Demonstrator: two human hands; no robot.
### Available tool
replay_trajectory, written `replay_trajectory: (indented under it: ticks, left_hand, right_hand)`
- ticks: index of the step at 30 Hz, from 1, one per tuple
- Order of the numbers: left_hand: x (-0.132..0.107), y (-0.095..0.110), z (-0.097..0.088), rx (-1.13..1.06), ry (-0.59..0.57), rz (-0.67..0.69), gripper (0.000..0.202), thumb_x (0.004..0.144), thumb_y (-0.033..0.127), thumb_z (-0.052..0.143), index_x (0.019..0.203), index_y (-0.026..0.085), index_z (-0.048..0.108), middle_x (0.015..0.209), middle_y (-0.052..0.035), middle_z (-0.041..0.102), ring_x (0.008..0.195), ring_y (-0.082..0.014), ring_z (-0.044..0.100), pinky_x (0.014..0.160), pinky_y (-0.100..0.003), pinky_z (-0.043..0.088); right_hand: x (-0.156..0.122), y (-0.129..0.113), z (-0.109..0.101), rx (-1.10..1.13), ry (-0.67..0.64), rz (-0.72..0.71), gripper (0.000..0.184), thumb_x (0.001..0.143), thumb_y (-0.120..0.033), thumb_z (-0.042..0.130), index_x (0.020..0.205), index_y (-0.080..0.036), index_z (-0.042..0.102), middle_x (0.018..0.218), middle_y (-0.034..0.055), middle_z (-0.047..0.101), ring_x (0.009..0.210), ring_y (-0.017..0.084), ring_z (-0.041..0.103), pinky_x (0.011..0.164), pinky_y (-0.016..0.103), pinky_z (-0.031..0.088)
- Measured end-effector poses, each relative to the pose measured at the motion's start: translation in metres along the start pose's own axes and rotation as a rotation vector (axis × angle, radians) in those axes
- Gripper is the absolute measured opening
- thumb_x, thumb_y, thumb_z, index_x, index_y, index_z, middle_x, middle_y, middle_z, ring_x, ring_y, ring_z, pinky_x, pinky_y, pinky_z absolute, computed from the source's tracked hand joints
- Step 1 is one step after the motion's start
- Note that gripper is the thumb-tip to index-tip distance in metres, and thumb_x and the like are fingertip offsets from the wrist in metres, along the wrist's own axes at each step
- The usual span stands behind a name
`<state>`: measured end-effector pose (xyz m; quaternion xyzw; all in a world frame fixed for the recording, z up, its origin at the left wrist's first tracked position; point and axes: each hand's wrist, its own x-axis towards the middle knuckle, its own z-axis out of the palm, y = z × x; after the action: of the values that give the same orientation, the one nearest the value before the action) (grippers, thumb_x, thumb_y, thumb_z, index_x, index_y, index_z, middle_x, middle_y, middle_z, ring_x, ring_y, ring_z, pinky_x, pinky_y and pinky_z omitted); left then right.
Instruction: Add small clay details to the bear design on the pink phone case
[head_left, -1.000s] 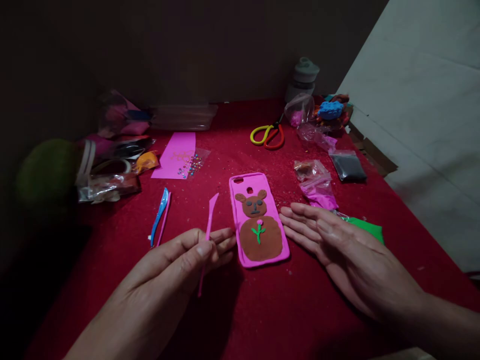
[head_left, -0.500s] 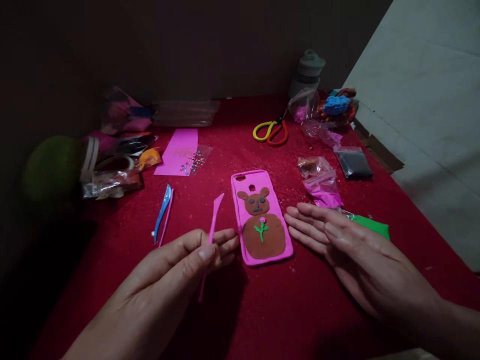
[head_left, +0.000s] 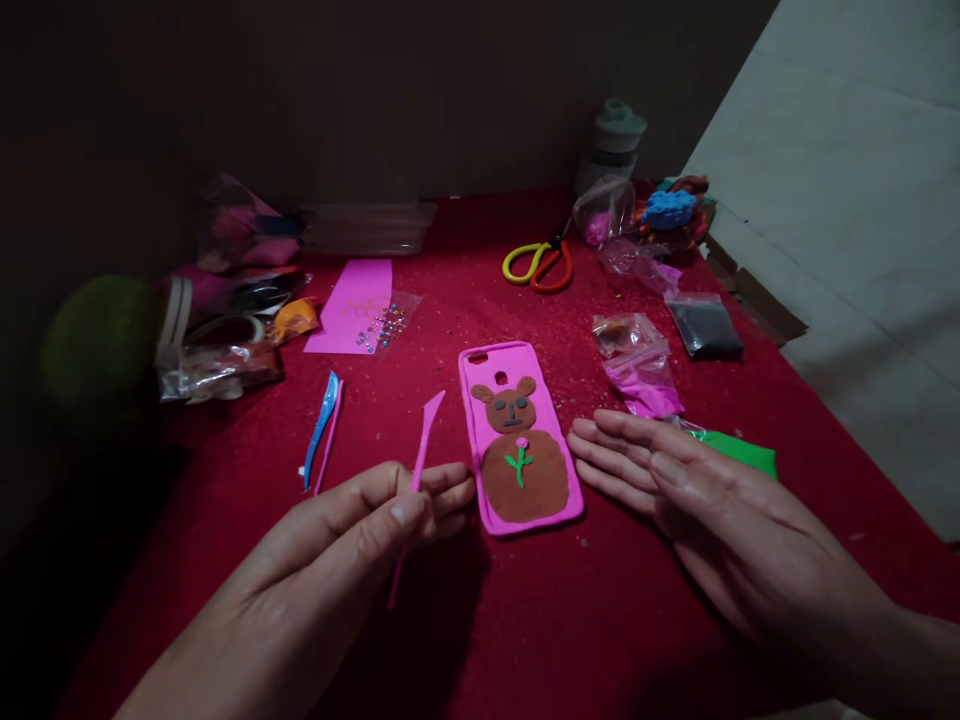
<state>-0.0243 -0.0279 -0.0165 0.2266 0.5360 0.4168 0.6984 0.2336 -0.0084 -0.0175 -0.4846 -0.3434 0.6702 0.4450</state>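
Note:
A pink phone case (head_left: pixel 555 420) lies flat on the red table, decorated with a brown clay bear (head_left: pixel 529 490) that has grey eyes, nose and mouth. On the bear's belly is a small pink flower with a green stem (head_left: pixel 521 465). My left hand (head_left: pixel 352 540), left of the case, pinches a pink plastic modelling tool (head_left: pixel 427 430) between thumb and index finger, its blade end pointing up. My right hand (head_left: pixel 690 500) is held open at the case's right edge, fingers stretched out and palm turned inward, holding nothing.
A blue modelling tool (head_left: pixel 321 425) and a thin pink stick lie at left. Behind are pink paper (head_left: pixel 367 285), a packet of gems (head_left: pixel 386 325) and scissors (head_left: pixel 551 268). Bags of clay (head_left: pixel 645 375) line the right, near a green packet (head_left: pixel 739 455); a bottle (head_left: pixel 615 145) stands behind.
The whole view has shifted very slightly. The modelling tool in my left hand has tilted a little; both hands stay on either side of the case.

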Motion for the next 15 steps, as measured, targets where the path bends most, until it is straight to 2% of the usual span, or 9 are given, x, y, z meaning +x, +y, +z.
replay_trajectory:
  ticks: [4, 9, 15]
  left_hand:
    - [-0.0014, -0.0034, -0.0037, -0.002, -0.035, -0.051, 0.025, 0.081, 0.033, 0.072, 0.104, 0.023, 0.073, 0.128, -0.0086, 0.066, 0.121, -0.0349, 0.057, 0.104, -0.046, 0.047]
    - [-0.0004, -0.0039, -0.0032, -0.028, -0.004, -0.045, 0.027, 0.077, 0.032, 0.076, 0.104, 0.026, 0.073, 0.126, -0.0054, 0.068, 0.119, -0.0341, 0.059, 0.102, -0.044, 0.050]
    - [0.0028, 0.0040, 0.0050, 0.006, 0.014, -0.038, 0.033, 0.074, 0.037, 0.078, 0.101, 0.018, 0.075, 0.122, -0.0126, 0.069, 0.117, -0.0371, 0.060, 0.101, -0.043, 0.051]
  right_hand:
    - [0.0017, 0.0021, -0.0008, -0.011, -0.016, 0.005, 0.043, 0.075, -0.054, 0.075, 0.109, -0.029, 0.065, 0.127, 0.0078, 0.063, 0.120, 0.027, 0.058, 0.106, 0.047, 0.045]
    - [0.0003, -0.0001, -0.0002, -0.027, -0.057, 0.000, 0.041, 0.079, -0.052, 0.073, 0.112, -0.029, 0.064, 0.130, 0.0073, 0.061, 0.121, 0.026, 0.057, 0.105, 0.043, 0.046]
    - [0.0006, 0.0004, -0.0020, -0.023, -0.041, -0.001, 0.041, 0.079, -0.053, 0.072, 0.111, -0.029, 0.064, 0.129, 0.0063, 0.062, 0.119, 0.026, 0.059, 0.104, 0.044, 0.047]
